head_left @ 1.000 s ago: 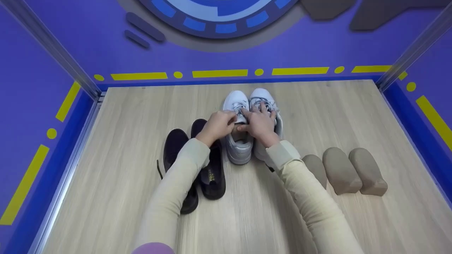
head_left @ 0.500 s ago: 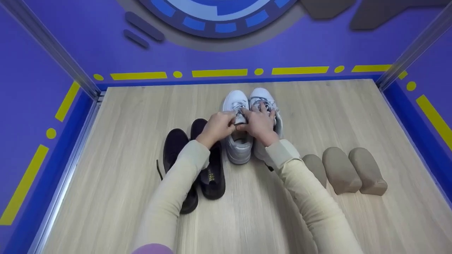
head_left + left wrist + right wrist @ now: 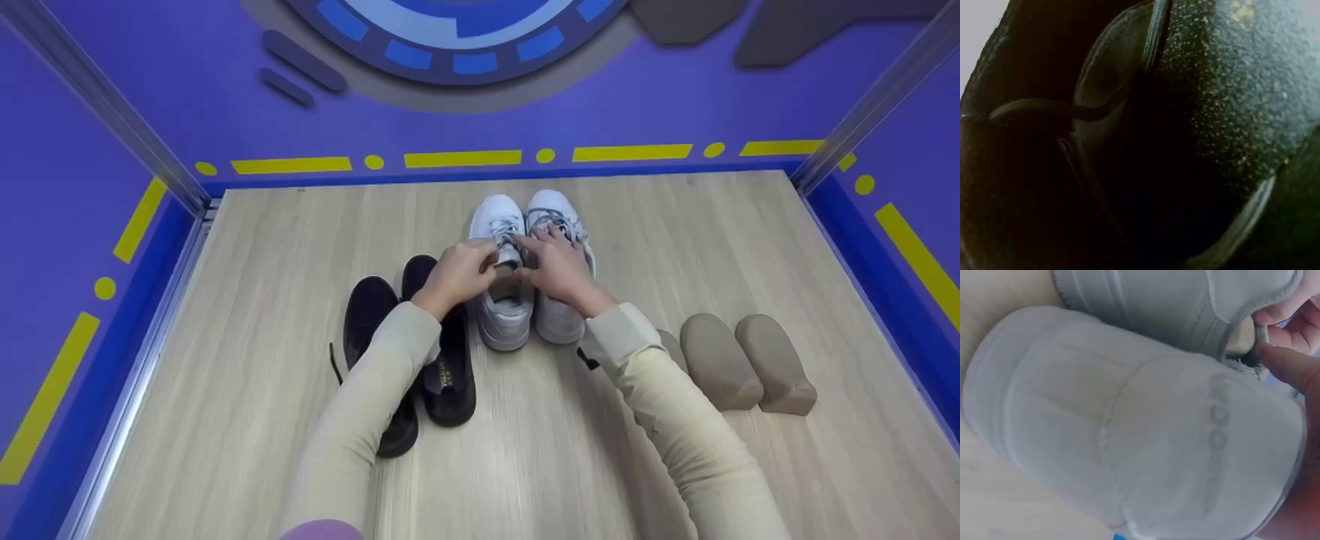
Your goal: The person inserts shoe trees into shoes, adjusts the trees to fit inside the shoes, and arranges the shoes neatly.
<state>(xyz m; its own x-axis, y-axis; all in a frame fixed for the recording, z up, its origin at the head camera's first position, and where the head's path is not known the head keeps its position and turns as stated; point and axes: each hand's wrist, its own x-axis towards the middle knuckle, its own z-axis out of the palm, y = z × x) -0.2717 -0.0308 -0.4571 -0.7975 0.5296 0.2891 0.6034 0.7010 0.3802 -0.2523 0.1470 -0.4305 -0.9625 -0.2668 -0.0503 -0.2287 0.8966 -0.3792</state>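
Two white lace-up sneakers stand side by side, toes toward the back wall. My left hand (image 3: 459, 274) is at the left sneaker (image 3: 506, 326), its fingers bent and pinching the edge near the tongue. My right hand (image 3: 561, 264) lies over the right sneaker (image 3: 559, 322), fingers spread across the laces and thumb reaching toward the left sneaker. Up close in the right wrist view, the right thumb (image 3: 1286, 365) touches the left sneaker's tongue edge, and a tan rounded piece (image 3: 1241, 338) shows inside that shoe. The right sneaker's heel (image 3: 1157, 439) fills this view.
A pair of black shoes (image 3: 446, 367) stands to the left, partly under my left sleeve; the left wrist view looks into a black shoe's dark opening (image 3: 1157, 169) with a loose lace (image 3: 1044, 107). Several tan shoe inserts (image 3: 720, 364) lie at the right. Blue panels (image 3: 637, 112) enclose the board.
My right wrist and forearm have shifted to the right, and its thumb has drawn back a little from the left sneaker's opening. The left hand stays nearly in place.
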